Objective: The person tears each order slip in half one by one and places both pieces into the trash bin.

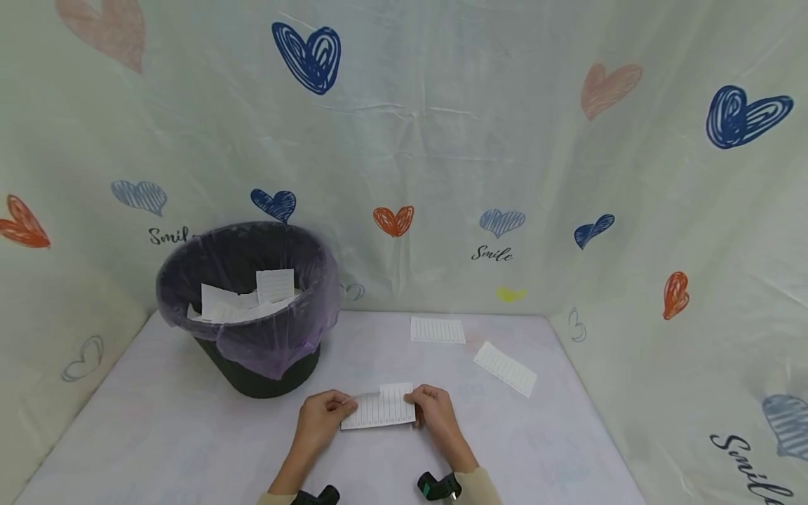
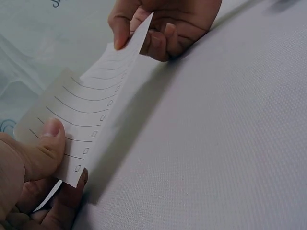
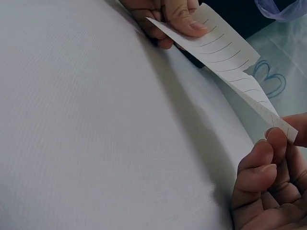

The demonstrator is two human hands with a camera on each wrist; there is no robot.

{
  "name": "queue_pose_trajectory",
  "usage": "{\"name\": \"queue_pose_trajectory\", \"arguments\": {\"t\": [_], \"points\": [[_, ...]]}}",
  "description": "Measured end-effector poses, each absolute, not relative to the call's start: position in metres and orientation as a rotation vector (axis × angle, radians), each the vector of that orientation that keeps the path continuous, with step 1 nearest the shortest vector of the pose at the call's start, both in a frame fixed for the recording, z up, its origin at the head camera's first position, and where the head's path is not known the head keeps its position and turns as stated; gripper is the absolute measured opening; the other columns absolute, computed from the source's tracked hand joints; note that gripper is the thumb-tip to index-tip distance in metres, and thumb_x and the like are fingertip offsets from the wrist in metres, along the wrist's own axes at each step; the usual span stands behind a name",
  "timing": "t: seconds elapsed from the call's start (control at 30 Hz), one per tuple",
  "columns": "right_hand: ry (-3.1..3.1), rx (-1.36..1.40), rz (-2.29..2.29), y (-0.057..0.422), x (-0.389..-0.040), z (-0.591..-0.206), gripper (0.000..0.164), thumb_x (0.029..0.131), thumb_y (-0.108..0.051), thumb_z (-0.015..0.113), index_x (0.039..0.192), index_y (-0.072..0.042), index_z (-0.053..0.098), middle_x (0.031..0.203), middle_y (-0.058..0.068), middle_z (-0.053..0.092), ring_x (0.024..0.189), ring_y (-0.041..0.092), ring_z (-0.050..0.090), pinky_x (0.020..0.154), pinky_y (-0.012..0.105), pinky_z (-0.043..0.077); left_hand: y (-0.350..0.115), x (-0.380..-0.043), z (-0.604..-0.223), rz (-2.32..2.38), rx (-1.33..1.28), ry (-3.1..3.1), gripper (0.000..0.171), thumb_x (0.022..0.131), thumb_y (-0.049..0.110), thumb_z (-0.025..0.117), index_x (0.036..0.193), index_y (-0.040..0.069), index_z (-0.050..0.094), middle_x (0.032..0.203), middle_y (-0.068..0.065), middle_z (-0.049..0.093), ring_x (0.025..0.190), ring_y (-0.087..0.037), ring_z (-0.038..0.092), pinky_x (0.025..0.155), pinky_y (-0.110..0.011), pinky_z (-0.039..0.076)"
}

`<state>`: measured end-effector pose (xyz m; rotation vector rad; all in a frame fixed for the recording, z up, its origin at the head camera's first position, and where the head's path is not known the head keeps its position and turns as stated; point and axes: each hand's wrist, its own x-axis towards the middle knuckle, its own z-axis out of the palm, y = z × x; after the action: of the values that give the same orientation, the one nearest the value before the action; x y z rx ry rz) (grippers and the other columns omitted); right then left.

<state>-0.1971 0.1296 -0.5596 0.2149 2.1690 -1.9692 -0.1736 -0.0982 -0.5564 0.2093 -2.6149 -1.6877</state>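
A sheet of lined paper (image 1: 379, 412) with small printed boxes along one edge is held up off the table between both hands. My left hand (image 1: 323, 419) pinches its left end, thumb on the printed face. At the other end my right hand (image 1: 435, 414) pinches the paper between thumb and fingers. A short tear runs in from the far edge near the middle, and the two parts stand at slightly different angles. In the left wrist view the paper (image 2: 81, 110) bends, and its box-lined edge is whole. From the right wrist, the paper's notch (image 3: 247, 73) shows plainly.
A dark bin (image 1: 265, 382) lined with a purple plastic bag (image 1: 315, 308) stands at the back left, white papers (image 1: 275, 286) inside. Two more lined sheets lie on the table: one sheet (image 1: 438, 330) at the back, another sheet (image 1: 505, 369) further right. A heart-printed curtain (image 1: 442, 140) hangs behind.
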Motion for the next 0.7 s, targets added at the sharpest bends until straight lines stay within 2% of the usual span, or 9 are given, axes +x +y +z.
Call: {"name": "queue_pose_trajectory", "arguments": {"t": [0.1,0.23,0.33,0.5,0.7], "points": [[2.164,0.162,-1.955,0.131,-0.196,-0.560,0.021,0.085,-0.020,0.066,0.076,-0.004,0.058,0.060,-0.002,0.051,0.050,0.011,0.045,0.048,0.023,0.040,-0.098,-0.173,-0.558,-1.671,0.208,-2.610,0.015,0.080,0.023,0.078,0.083,0.009,0.073,0.074,0.002,0.070,0.066,-0.009,0.057,0.057,-0.021,0.043],[2.187,0.025,-1.879,0.139,-0.195,-0.563,0.026,0.089,-0.030,0.067,0.093,-0.004,0.063,0.064,-0.003,0.054,0.056,0.009,0.047,0.051,0.021,0.039,-0.095,-0.176,-0.561,-1.617,0.151,-2.634,0.014,0.079,0.023,0.079,0.082,0.011,0.073,0.078,0.001,0.072,0.072,-0.008,0.062,0.063,-0.023,0.047],[2.221,-0.051,-1.823,0.143,-0.194,-0.563,0.032,0.089,-0.035,0.069,0.101,-0.006,0.066,0.065,-0.003,0.053,0.056,0.008,0.043,0.050,0.020,0.036,-0.093,-0.176,-0.560,-1.599,0.121,-2.658,0.014,0.079,0.023,0.079,0.082,0.011,0.073,0.080,0.001,0.072,0.074,-0.008,0.063,0.066,-0.025,0.049],[2.255,-0.034,-1.811,0.141,-0.192,-0.563,0.031,0.088,-0.035,0.069,0.096,-0.005,0.068,0.062,-0.004,0.051,0.054,0.008,0.041,0.048,0.020,0.034,-0.094,-0.175,-0.557,-1.655,0.137,-2.654,0.012,0.080,0.020,0.078,0.081,0.010,0.072,0.078,0.001,0.071,0.072,-0.009,0.060,0.063,-0.023,0.047],[2.212,0.019,-1.843,0.138,-0.193,-0.562,0.030,0.087,-0.033,0.070,0.093,-0.003,0.068,0.062,-0.004,0.055,0.056,0.008,0.043,0.050,0.021,0.036,-0.096,-0.174,-0.557,-1.689,0.126,-2.652,0.010,0.081,0.018,0.077,0.079,0.011,0.070,0.077,0.001,0.070,0.070,-0.009,0.058,0.061,-0.021,0.045]]}}
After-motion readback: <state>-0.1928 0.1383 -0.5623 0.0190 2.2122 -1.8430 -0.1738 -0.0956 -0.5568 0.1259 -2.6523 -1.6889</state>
